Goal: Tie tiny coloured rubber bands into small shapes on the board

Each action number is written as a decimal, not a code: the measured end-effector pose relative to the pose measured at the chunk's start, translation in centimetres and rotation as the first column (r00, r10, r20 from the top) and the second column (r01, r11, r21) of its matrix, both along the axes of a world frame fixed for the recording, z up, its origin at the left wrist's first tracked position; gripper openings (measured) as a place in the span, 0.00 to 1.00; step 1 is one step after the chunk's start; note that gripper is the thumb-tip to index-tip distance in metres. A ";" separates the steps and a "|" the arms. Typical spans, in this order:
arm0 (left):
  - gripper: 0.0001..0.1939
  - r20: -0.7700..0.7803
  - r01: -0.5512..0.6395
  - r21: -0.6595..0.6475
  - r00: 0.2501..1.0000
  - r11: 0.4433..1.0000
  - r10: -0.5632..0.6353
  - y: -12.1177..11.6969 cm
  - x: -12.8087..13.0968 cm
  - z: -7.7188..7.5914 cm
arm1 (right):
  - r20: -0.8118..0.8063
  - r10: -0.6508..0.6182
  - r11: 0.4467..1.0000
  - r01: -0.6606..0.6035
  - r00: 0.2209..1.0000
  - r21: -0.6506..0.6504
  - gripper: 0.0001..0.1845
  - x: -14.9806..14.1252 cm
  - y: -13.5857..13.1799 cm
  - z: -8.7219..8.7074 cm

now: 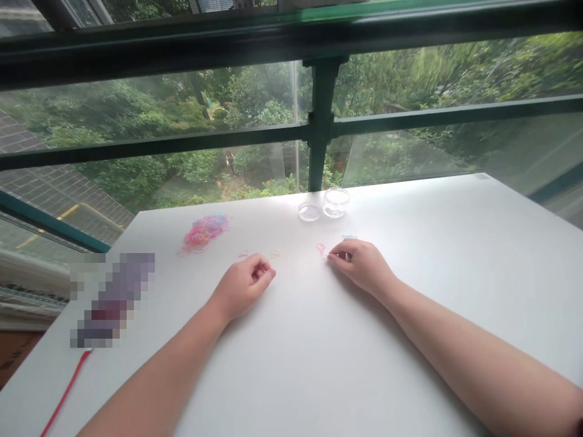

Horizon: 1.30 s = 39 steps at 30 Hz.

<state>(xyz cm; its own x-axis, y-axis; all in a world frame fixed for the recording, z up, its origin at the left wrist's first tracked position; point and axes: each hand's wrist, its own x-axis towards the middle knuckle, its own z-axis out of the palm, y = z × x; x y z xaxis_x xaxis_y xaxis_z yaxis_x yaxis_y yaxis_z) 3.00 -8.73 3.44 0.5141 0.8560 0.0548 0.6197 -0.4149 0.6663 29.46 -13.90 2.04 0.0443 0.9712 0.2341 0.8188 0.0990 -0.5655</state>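
A small, thin pink loop (320, 248) is seen on the white, smooth-topped desk (291, 352), just beyond the fingertips of the right hand (362, 261) and slightly to their left. By that hand it is approached far more closely than by the left hand (241, 285), from which it is well separated, off to the right and farther out. The loop's long axis cannot be read with certainty, its outline being bent and faint. The right grip is held narrow, thumb and fingertips drawn close together and pointed leftward; whether anything is pinched there cannot be told. The left grip is also narrow, with fingers curled toward the thumb, and its contents, if any, are hidden. Beyond the right knuckles, thin teal bands (349, 237) are laid crosswise. Past the left hand, a thin purplish-pink band (243, 254) and a pale orange-yellow band (274, 255) are set apart from each other, while a loose multicoloured pile of thin bands (206, 232) is spread farther left. Near the far edge, a shallow clear round lid (310, 211) is placed just beside a clear round jar (336, 203).
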 end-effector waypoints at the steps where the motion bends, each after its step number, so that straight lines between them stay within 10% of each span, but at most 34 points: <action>1: 0.10 -0.007 -0.026 0.012 1.000 1.000 0.026 0.4 -0.5 0.0 | 0.024 -0.021 1.000 0.021 0.999 -0.010 0.10 0.3 0.2 0.0; 16: 0.13 -0.048 -0.177 0.078 0.982 0.981 0.181 2.4 -3.4 0.0 | 0.069 -0.069 0.993 0.076 0.995 -0.090 0.13 0.2 0.5 0.3; 39: 0.13 -0.081 -0.578 0.235 0.789 0.781 0.609 6.5 -8.8 0.5 | 0.110 -0.174 0.975 0.187 0.978 -0.118 0.18 -0.6 1.8 0.0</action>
